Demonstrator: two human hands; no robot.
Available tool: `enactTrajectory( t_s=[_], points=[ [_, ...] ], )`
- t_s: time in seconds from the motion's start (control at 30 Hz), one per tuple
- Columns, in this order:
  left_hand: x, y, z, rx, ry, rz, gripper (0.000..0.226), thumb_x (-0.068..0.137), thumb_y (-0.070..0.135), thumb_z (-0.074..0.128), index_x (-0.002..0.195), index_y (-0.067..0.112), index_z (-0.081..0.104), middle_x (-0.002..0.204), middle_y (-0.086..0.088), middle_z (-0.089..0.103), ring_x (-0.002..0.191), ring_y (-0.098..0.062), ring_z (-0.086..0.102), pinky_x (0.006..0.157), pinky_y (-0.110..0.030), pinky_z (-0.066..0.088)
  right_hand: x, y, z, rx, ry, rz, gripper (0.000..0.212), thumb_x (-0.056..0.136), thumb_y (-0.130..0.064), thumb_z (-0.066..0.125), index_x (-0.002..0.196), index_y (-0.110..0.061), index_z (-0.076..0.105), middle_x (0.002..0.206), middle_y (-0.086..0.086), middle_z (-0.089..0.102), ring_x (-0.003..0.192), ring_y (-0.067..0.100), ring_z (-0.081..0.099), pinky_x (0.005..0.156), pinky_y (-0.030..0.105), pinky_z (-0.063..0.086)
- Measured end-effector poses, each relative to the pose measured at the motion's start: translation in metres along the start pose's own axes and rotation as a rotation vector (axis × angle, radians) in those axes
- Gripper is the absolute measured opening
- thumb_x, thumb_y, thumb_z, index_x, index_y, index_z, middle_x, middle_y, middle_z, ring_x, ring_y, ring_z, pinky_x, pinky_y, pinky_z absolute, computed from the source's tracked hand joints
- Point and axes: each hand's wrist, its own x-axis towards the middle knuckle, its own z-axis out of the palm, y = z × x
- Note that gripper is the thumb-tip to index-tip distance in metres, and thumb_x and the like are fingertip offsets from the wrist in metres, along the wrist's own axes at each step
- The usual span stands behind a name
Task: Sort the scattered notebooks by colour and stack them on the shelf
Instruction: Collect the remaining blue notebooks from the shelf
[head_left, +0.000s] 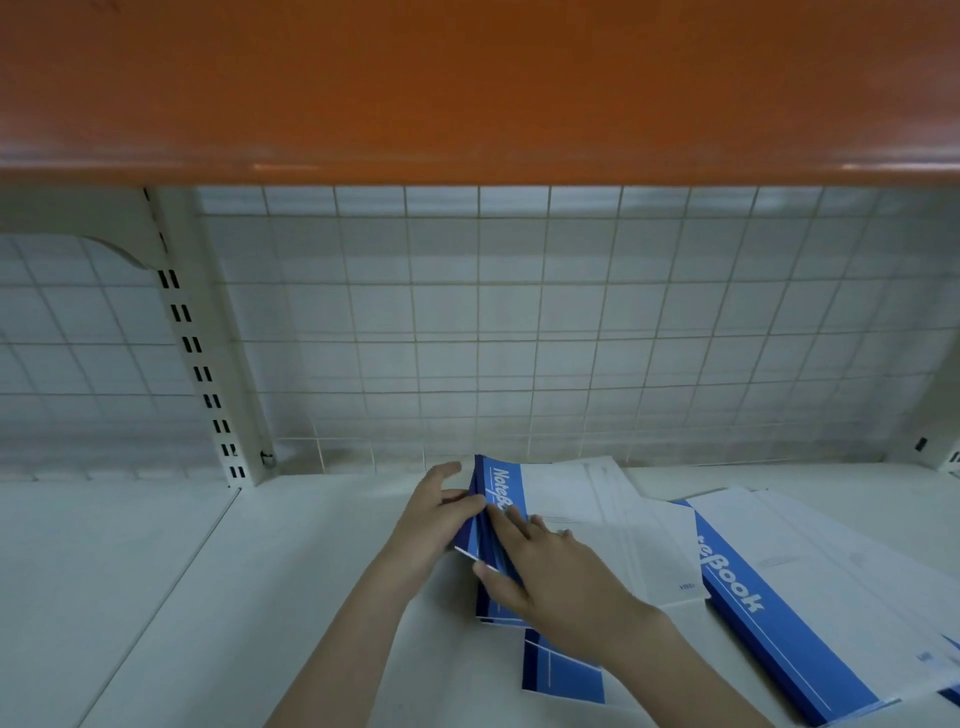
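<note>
Two hands (498, 540) around notebook stack (571, 525)

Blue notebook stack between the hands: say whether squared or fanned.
Fanned: the blue notebook stack shows staggered spines between left hand and right hand.

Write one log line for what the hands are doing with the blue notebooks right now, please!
stage: squaring stack | left hand: holds spine edge of blue notebooks | right hand: flat on top cover | place: white shelf | loose notebook: right

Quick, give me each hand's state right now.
Left hand: gripping the spine edge of the blue notebooks.
Right hand: open, fingers flat on the same notebooks.
</note>
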Motion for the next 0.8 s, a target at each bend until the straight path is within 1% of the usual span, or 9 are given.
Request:
enactTrajectory(
  t_s=[0.1, 0.17, 0.23, 0.3, 0.43, 0.5, 0.57, 0.67, 0.8],
  points=[
    [-0.002, -0.001, 0.004, -0.086, -0.033, -0.041, 0.057, 0.090, 0.001, 0.057, 0.141, 0.013, 0.034, 0.101, 0.000, 0.062, 0.084, -0.014, 0.065, 0.061, -0.020, 0.053, -0.005, 0.001, -0.002, -0.050, 0.023, 0.047, 0.105, 0.063, -0.074, -0.012, 0.152, -0.019, 0.006, 0.156, 0.004, 0.019, 0.138, 0.023, 0.030, 0.108, 0.039, 0.034],
    [-0.001, -0.002, 0.007, -0.096, -0.035, -0.040, 0.057, 0.090, 0.001, 0.057, 0.142, 0.010, 0.036, 0.107, -0.002, 0.062, 0.087, -0.015, 0.065, 0.063, -0.021, 0.053, -0.010, 0.003, -0.002, -0.056, 0.019, 0.060, 0.096, 0.073, -0.075, 0.000, 0.152, -0.021, 0.002, 0.159, 0.002, 0.009, 0.145, 0.024, 0.017, 0.114, 0.039, 0.025],
    [-0.002, 0.000, 0.011, -0.114, -0.093, -0.001, 0.043, 0.093, 0.004, 0.054, 0.135, 0.009, 0.045, 0.106, -0.002, 0.065, 0.086, -0.015, 0.067, 0.064, -0.021, 0.054, -0.013, 0.009, -0.002, -0.064, 0.042, 0.079, 0.069, 0.096, -0.055, 0.024, 0.152, -0.023, -0.003, 0.160, -0.001, 0.003, 0.146, 0.023, 0.012, 0.116, 0.038, 0.023],
    [-0.006, 0.001, 0.016, -0.077, -0.144, 0.074, 0.025, 0.098, 0.010, 0.046, 0.120, 0.015, 0.058, 0.104, -0.006, 0.068, 0.083, -0.013, 0.069, 0.065, -0.021, 0.054, -0.015, 0.017, -0.002, -0.036, 0.096, 0.134, 0.065, 0.100, -0.024, 0.037, 0.151, -0.025, -0.003, 0.159, -0.005, 0.005, 0.144, 0.022, 0.019, 0.113, 0.035, 0.027],
    [0.004, -0.021, 0.017, 0.692, 0.127, 0.383, 0.019, 0.098, 0.022, 0.045, 0.094, 0.016, 0.062, 0.097, -0.002, 0.066, 0.088, -0.016, 0.060, 0.075, -0.031, 0.053, -0.014, 0.029, 0.010, 0.049, 0.170, 0.221, 0.067, 0.099, -0.016, 0.038, 0.151, -0.027, -0.002, 0.159, -0.007, 0.009, 0.142, 0.020, 0.023, 0.114, 0.035, 0.027],
    [0.005, -0.030, 0.018, 0.858, 0.138, 0.378, 0.017, 0.092, 0.030, 0.052, 0.093, 0.016, 0.061, 0.094, 0.000, 0.064, 0.089, -0.018, 0.056, 0.076, -0.035, 0.052, -0.012, 0.030, 0.019, 0.042, 0.163, 0.222, 0.068, 0.098, -0.017, 0.039, 0.151, -0.027, -0.003, 0.159, -0.006, 0.007, 0.146, 0.018, 0.014, 0.118, 0.036, 0.020],
    [0.004, -0.033, 0.022, 0.825, 0.094, 0.365, 0.024, 0.087, 0.034, 0.059, 0.105, 0.018, 0.061, 0.101, 0.002, 0.065, 0.093, -0.016, 0.058, 0.079, -0.030, 0.053, -0.009, 0.030, 0.022, 0.046, 0.169, 0.228, 0.069, 0.098, -0.017, 0.039, 0.151, -0.027, -0.003, 0.159, -0.005, 0.007, 0.147, 0.018, 0.011, 0.118, 0.038, 0.018],
    [0.001, -0.027, 0.023, 0.675, 0.086, 0.329, 0.033, 0.086, 0.023, 0.066, 0.118, 0.016, 0.059, 0.109, 0.001, 0.065, 0.091, -0.010, 0.059, 0.071, -0.010, 0.047, -0.010, 0.028, 0.022, 0.045, 0.174, 0.239, 0.069, 0.098, -0.017, 0.039, 0.151, -0.029, -0.004, 0.160, -0.006, 0.005, 0.147, 0.018, 0.007, 0.120, 0.038, 0.013],
    [-0.002, -0.015, 0.024, 0.311, 0.102, 0.174, 0.047, 0.087, 0.007, 0.063, 0.132, 0.012, 0.048, 0.103, 0.008, 0.058, 0.082, -0.007, 0.061, 0.065, -0.014, 0.049, -0.015, 0.026, 0.019, 0.058, 0.183, 0.233, 0.067, 0.098, -0.025, 0.041, 0.151, -0.030, 0.000, 0.159, -0.008, 0.005, 0.147, 0.015, 0.006, 0.119, 0.036, 0.009]
  ],
)
